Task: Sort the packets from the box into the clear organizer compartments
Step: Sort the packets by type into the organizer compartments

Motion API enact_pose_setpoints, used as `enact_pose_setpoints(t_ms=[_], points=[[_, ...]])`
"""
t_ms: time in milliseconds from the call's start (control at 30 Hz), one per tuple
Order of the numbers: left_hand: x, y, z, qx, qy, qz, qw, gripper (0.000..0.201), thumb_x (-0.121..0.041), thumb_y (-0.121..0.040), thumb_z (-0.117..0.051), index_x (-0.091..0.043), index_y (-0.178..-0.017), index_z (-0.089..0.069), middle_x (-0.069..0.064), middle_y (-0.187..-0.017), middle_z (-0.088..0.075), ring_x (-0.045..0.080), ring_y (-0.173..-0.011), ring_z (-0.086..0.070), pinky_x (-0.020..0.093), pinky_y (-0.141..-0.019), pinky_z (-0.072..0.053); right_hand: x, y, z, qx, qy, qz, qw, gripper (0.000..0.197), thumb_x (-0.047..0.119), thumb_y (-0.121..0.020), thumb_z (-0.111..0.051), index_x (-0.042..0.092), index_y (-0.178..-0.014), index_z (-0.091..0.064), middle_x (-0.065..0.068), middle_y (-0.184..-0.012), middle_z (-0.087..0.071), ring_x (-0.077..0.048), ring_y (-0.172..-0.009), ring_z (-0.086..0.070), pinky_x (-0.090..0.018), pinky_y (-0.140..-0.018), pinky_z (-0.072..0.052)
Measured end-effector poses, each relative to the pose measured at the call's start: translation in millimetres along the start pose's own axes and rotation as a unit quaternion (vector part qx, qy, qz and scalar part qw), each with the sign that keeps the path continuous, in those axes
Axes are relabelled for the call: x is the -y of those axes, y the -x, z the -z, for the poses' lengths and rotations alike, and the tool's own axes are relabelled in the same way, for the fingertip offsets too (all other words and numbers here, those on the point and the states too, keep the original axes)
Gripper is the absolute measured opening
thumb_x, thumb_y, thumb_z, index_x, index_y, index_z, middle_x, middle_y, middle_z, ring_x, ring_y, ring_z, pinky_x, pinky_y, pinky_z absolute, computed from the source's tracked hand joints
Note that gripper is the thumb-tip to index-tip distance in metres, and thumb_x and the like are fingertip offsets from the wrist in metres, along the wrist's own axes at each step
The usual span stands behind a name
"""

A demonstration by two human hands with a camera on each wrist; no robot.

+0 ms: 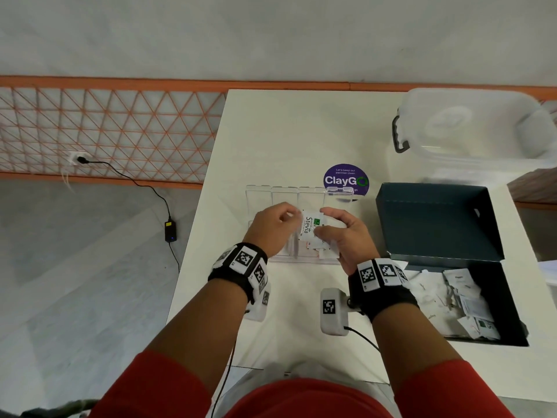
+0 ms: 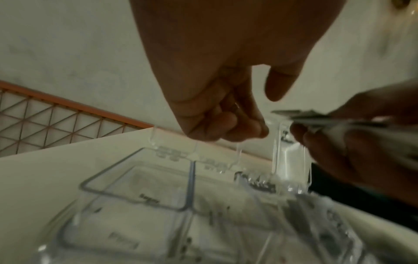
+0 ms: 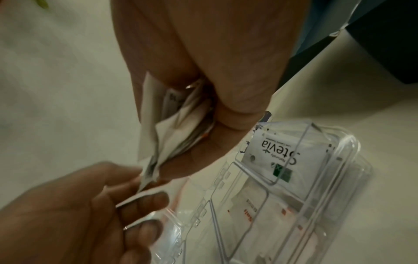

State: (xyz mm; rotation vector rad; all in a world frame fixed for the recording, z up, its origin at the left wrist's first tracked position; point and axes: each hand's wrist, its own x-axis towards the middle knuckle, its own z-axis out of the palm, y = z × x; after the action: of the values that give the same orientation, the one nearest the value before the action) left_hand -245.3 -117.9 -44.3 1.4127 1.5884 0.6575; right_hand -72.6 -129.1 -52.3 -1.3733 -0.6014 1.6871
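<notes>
Both hands were over the clear organizer (image 1: 301, 257) on the white table (image 1: 286, 131). Right hand (image 1: 343, 233) was curled round a bundle of packets (image 3: 172, 132), thumb pressing them against the fingers; the top one, a Stevia packet (image 1: 310, 229), faced up in the head view. Left hand (image 1: 271, 230) had its fingers curled in, fingertips (image 3: 158, 198) meeting the left edge of the bundle; it seemed to pinch the end of one packet, though the left wrist view was too blurred to confirm the grip. Organizer lids stood open at the far side. Another Stevia packet (image 3: 271, 153) lay inside a compartment toward the right end, packets with reddish print (image 3: 253, 212) in the next one, and white packets with dark print in the left compartments. Dark box (image 1: 497, 297) sat open to the right of the organizer, loose packets (image 1: 464, 300) still piled in it. Behind it stood a clear tub (image 1: 470, 131), and a purple ClayGo sticker (image 1: 346, 179) just beyond the organizer.
</notes>
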Motion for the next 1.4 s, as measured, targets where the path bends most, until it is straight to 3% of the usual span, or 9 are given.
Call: enact_pose_setpoints(t_ms=[167,267,400,500,667,767,933,1100,1400], points=[[-6.7,-3.6,4.1,0.047,0.002,-0.023,0.999,0.043,-0.030,-0.078,-0.076,-0.042,-0.117,-0.062,-0.015,-0.105,-0.061,0.009,-0.080,-0.064,0.028,-0.083,-0.054,-0.6,1.7,-3.9,0.025,0.023,0.000,0.999,0.043,-0.017,-0.075,-0.071,0.012,-0.107,-0.069,-0.018,-0.083,-0.070,-0.031,-0.078,-0.063,-0.041,-0.081,-0.052],[-6.1,-3.4,5.3,0.021,0.032,-0.009,0.999,0.036,-0.022,-0.080,-0.075,-0.039,-0.110,-0.066,-0.011,-0.096,-0.060,0.012,-0.076,-0.065,0.029,-0.078,-0.055,0.5,4.3,-2.9,0.033,0.000,0.000,0.999,0.047,-0.017,-0.072,-0.073,0.013,-0.108,-0.069,-0.014,-0.084,-0.072,-0.027,-0.074,-0.067,-0.036,-0.076,-0.055],[-10.0,0.9,0.5,-0.012,0.074,0.011,0.997,0.017,-0.011,-0.081,-0.067,-0.023,-0.092,-0.062,-0.001,-0.084,-0.061,0.012,-0.054,-0.065,0.025,-0.053,-0.052,1.2,5.9,-3.7,0.023,-0.013,0.008,1.000,0.051,-0.017,-0.070,-0.075,0.014,-0.111,-0.067,-0.014,-0.088,-0.073,-0.024,-0.071,-0.068,-0.031,-0.070,-0.058],[-13.3,3.1,-3.9,-0.016,0.129,0.038,0.991,0.017,-0.007,-0.082,-0.064,-0.014,-0.080,-0.049,0.009,-0.080,-0.062,0.022,-0.057,-0.070,0.030,-0.052,-0.056,-0.5,6.7,-5.6,0.002,-0.018,0.019,1.000,0.048,-0.020,-0.071,-0.073,0.013,-0.106,-0.067,-0.015,-0.088,-0.072,-0.025,-0.070,-0.069,-0.033,-0.073,-0.059],[-8.9,5.5,-0.9,0.030,0.002,-0.005,1.000,0.031,-0.028,-0.077,-0.077,-0.020,-0.061,-0.051,-0.011,-0.059,-0.058,0.008,-0.054,-0.055,0.022,-0.053,-0.046,6.5,4.6,5.0,-0.013,-0.027,0.036,0.999,0.046,-0.022,-0.072,-0.070,0.013,-0.102,-0.068,-0.010,-0.082,-0.074,-0.025,-0.072,-0.070,-0.034,-0.071,-0.061],[-10.7,7.1,-1.0,0.052,0.050,-0.020,0.997,0.020,-0.018,-0.073,-0.081,-0.022,-0.071,-0.062,-0.005,-0.079,-0.071,0.014,-0.073,-0.068,0.024,-0.065,-0.051,10.2,4.6,8.7,-0.028,-0.034,0.044,0.998,0.045,-0.020,-0.072,-0.072,0.013,-0.102,-0.068,-0.011,-0.084,-0.075,-0.027,-0.076,-0.071,-0.041,-0.082,-0.059],[-16.6,8.6,-6.5,0.086,0.068,-0.042,0.993,0.020,-0.007,-0.081,-0.074,-0.027,-0.080,-0.071,-0.016,-0.074,-0.069,-0.004,-0.063,-0.062,0.008,-0.062,-0.045,13.3,8.6,17.6,-0.042,-0.066,0.052,0.996,0.043,-0.018,-0.075,-0.071,0.008,-0.108,-0.066,-0.017,-0.095,-0.074,-0.032,-0.086,-0.072,-0.047,-0.086,-0.057],[-14.3,6.2,-16.7,0.059,0.032,-0.034,0.997,0.018,-0.010,-0.081,-0.074,-0.028,-0.083,-0.069,-0.007,-0.081,-0.065,0.004,-0.066,-0.061,0.018,-0.071,-0.050,20.3,11.4,43.2,-0.062,-0.109,0.078,0.989,0.038,-0.017,-0.077,-0.069,0.012,-0.101,-0.067,-0.007,-0.088,-0.076,-0.026,-0.080,-0.074,-0.037,-0.065,-0.061],[-17.5,-3.8,-66.1,0.032,-0.083,-0.042,0.995,0.024,-0.011,-0.084,-0.071,-0.017,-0.107,-0.072,-0.004,-0.091,-0.065,0.009,-0.080,-0.060,0.018,-0.078,-0.045,16.7,21.4,69.7,-0.087,-0.110,0.082,0.987,0.040,-0.011,-0.077,-0.073,0.015,-0.106,-0.068,-0.013,-0.103,-0.072,-0.026,-0.079,-0.074,-0.032,-0.059,-0.059]])
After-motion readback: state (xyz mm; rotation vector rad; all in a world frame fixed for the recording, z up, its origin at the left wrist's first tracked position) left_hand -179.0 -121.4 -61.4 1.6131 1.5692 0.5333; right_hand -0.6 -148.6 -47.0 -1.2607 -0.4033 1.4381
